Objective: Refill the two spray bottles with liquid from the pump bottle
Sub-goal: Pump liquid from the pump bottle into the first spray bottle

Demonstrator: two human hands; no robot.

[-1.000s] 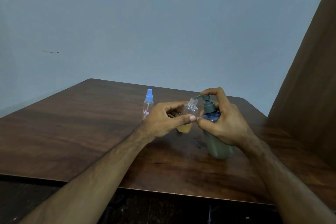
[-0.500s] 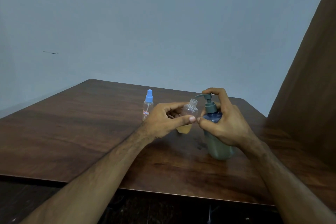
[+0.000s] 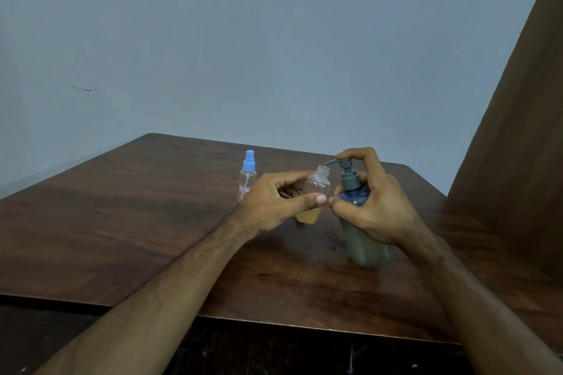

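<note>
Dim, even light with a cool blue-grey cast — no distinct source in view. The wall (image 3: 274, 39) shades darker toward 9 o'clock. Soft, faint shadows lie under the forearms on the table (image 3: 122, 222); a dull sheen crosses its top from 9 o'clock. Wide-angle bending tilts the brown panel (image 3: 524, 131) at 3 o'clock. Detail is soft and slightly smeared — the strip at 6 o'clock is nearly black.

Dark wooden table (image 3: 122, 222): pump bottle (image 3: 367, 248), capped spray bottle (image 3: 247, 178) standing.
</note>
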